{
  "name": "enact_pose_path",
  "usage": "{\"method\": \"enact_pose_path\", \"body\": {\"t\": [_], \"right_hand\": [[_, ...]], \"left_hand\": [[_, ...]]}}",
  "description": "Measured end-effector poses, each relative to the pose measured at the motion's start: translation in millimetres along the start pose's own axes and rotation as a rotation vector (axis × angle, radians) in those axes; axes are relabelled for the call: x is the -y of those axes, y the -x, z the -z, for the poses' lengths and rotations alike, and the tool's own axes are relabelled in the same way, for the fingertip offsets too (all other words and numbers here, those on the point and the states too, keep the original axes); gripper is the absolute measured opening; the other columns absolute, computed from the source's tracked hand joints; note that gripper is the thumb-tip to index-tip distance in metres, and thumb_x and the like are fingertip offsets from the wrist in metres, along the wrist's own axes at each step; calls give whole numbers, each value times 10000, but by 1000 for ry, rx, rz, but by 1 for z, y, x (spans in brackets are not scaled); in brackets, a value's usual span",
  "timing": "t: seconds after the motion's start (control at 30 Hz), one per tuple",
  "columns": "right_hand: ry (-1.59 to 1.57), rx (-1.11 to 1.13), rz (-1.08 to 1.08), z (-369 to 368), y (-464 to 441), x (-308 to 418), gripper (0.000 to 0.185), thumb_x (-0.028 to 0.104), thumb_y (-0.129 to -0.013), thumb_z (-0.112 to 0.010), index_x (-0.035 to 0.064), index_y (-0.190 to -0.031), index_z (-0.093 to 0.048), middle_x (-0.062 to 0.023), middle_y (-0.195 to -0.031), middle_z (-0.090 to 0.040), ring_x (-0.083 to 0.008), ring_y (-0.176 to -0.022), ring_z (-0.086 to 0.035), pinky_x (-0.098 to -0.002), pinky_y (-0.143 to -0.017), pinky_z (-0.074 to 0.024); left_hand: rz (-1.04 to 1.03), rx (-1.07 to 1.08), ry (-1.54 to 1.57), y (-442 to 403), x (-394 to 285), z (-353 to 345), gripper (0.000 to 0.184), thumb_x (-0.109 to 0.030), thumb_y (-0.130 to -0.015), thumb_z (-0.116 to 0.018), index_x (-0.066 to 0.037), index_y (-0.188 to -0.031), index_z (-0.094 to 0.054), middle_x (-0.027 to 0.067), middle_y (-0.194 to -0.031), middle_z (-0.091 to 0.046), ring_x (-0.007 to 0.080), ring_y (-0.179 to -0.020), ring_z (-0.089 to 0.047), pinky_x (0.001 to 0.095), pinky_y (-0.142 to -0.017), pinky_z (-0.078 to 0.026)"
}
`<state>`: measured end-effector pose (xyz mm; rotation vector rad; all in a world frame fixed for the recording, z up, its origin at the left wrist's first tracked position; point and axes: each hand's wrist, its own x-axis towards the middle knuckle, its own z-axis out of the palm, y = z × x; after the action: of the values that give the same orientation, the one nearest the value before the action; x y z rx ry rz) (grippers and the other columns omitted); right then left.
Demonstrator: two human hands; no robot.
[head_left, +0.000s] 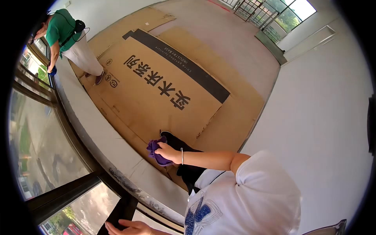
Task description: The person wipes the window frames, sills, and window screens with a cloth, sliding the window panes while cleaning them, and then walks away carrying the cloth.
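My right hand point(168, 152), with a bangle at the wrist, is closed round a crumpled purple cloth point(158, 156), held in front of my body above the edge of the cardboard. At the bottom of the view my left hand point(129, 227) is beside the dark window frame point(123, 209). Its fingers are apart, with nothing seen in them; part of this hand is cut off by the view's lower edge. The pale window sill point(129, 168) runs between the window and the cardboard.
Flattened cardboard point(156, 90) with printed characters covers much of the floor point(219, 35). A co-worker in a green top point(62, 29) leans to the window at the upper left, a hand on a blue cloth point(53, 71). A white wall point(313, 117) stands at the right.
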<state>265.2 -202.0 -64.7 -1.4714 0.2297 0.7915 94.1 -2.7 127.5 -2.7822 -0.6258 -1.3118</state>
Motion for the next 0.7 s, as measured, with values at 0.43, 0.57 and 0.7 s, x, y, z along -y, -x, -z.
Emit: {"method": "enact_pose_path", "body": {"t": [0.43, 0.57, 0.7], "right_hand": [[960, 724, 201, 10, -27, 41, 252, 209, -908, -538, 20, -1060, -606, -145, -1019, -634, -272, -917, -626, -345, -794, -493], [953, 581, 29, 94, -77, 41, 249, 206, -945, -501, 26, -1080, -609, -126, -1034, -646, -223, -911, -637, -319, -804, -492], [1067, 539, 12, 158, -110, 47, 238, 203, -946, -505, 34, -1075, -612, -95, -967, -655, -176, -836, -621, -295, -745, -484]], "left_hand": [[2215, -217, 455, 212, -25, -73, 409, -177, -923, -460, -154, -1331, -436, 97, -1101, -594, 260, -991, -615, 397, -752, -570], [2488, -66, -168, 310, 27, -88, 469, -175, -868, -446, -58, -1322, -448, 208, -1270, -451, 342, -989, -604, 422, -678, -569], [2512, 187, -605, 270, 54, -153, 431, -178, -849, -443, -10, -1246, -464, 242, -1334, -327, 387, -1194, -428, 494, -927, -460]]}}
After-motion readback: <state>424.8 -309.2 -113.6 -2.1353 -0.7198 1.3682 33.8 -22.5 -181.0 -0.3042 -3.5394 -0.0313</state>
